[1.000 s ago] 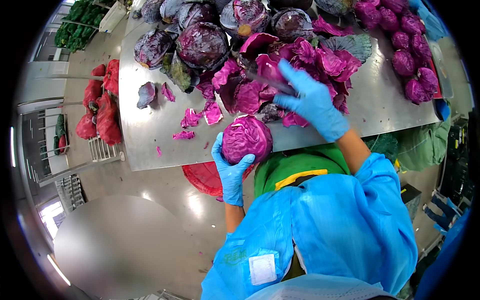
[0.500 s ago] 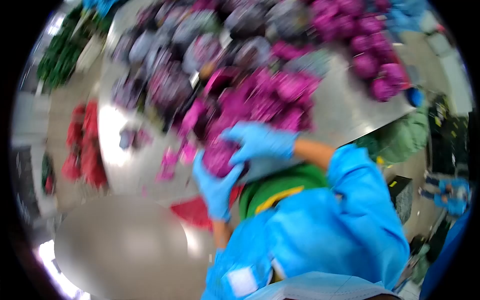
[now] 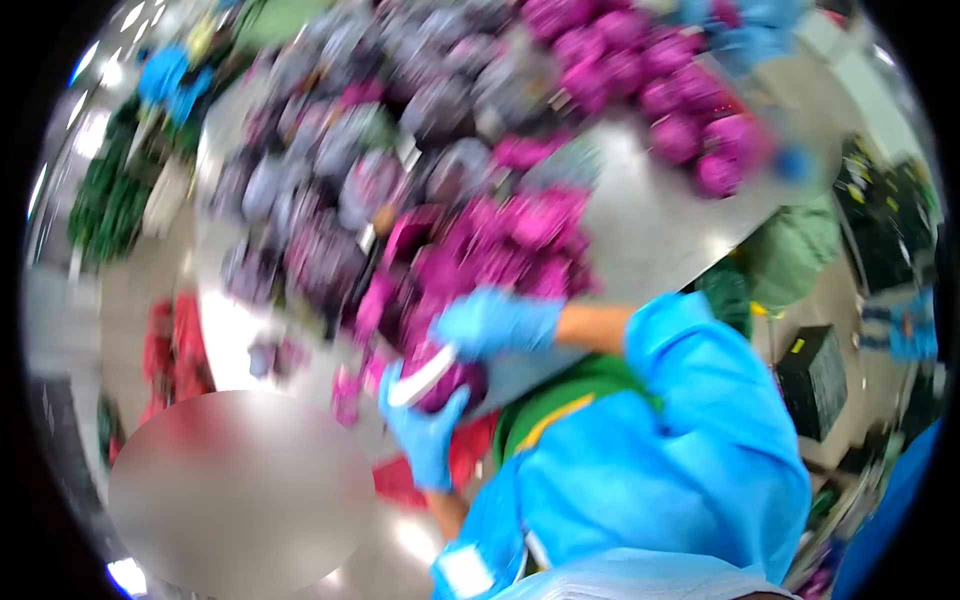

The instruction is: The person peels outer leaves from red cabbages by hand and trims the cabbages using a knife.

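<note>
L hand (image 3: 424, 437) cupped round cabbage (image 3: 457, 388); R hand (image 3: 497, 322) clamped on knife (image 3: 425, 377), blade betw. hands. Cabbage prob. firm, slick; hold low sides.

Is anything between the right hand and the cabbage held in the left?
Only what looks like a knife in the right hand: its pale blade crosses in front of the cabbage held in the left hand. Nothing else visible stands between them; blur hides whether the blade touches.
</note>
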The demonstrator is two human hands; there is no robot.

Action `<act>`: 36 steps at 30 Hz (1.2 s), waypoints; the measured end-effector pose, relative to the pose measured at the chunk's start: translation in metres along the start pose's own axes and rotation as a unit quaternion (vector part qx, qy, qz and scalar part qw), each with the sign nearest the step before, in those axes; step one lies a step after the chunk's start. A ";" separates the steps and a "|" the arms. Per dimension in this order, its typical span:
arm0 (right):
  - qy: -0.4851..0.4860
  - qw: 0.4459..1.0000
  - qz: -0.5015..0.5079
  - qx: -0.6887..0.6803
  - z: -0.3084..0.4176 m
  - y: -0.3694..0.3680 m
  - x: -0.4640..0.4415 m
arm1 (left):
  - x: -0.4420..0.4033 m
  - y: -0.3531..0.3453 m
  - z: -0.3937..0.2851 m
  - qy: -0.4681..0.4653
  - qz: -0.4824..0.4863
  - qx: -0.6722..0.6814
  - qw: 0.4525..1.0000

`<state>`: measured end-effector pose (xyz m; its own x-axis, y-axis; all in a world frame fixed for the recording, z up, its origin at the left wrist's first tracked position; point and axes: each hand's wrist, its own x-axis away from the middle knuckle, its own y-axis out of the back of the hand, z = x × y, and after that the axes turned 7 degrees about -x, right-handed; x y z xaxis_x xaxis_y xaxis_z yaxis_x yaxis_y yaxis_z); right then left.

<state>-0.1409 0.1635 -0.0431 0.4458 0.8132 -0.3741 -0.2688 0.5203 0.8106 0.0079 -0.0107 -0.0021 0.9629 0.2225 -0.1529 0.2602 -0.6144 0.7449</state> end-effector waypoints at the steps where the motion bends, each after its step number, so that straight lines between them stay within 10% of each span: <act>1: -0.025 0.999 0.012 0.034 0.005 0.019 -0.003 | 0.005 0.000 0.009 0.010 -0.010 0.013 1.000; 8: -0.145 0.945 -0.291 0.025 -0.031 0.076 0.001 | 0.038 0.019 0.023 0.177 0.057 0.325 0.927; 11: -0.120 0.957 -0.255 -0.069 -0.007 0.069 0.010 | 0.049 0.005 0.029 0.207 0.009 0.328 0.922; 12: -0.255 0.942 -0.077 -0.205 0.018 0.067 0.015 | 0.051 -0.002 0.030 0.214 -0.004 0.313 0.925; 16: -0.243 0.912 0.169 -0.284 0.060 0.045 0.007 | 0.046 -0.009 0.025 0.153 -0.039 0.213 0.964; 19: -0.201 0.909 0.088 -0.354 0.059 -0.004 0.024 | 0.041 -0.005 0.022 0.227 -0.035 0.349 0.908; 23: -0.141 0.911 0.079 -0.378 0.047 -0.015 0.020 | 0.036 0.010 0.047 0.191 0.060 0.137 0.970; 30: -0.029 0.978 -0.056 -0.197 0.049 -0.029 0.003 | 0.012 0.021 0.033 0.201 0.174 0.322 0.908; 32: -0.003 0.999 0.002 -0.033 0.019 -0.056 -0.004 | 0.026 0.016 0.037 0.080 0.136 0.116 0.981; 36: -0.222 0.920 -0.201 -0.253 0.008 -0.037 -0.009 | 0.044 0.017 0.044 0.206 0.042 0.379 0.902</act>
<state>-0.1281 0.1348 -0.0654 0.8704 0.3998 -0.2874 -0.3181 0.9021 0.2918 0.0580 -0.0445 -0.0252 0.9138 0.3180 0.2525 0.3126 -0.9478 0.0622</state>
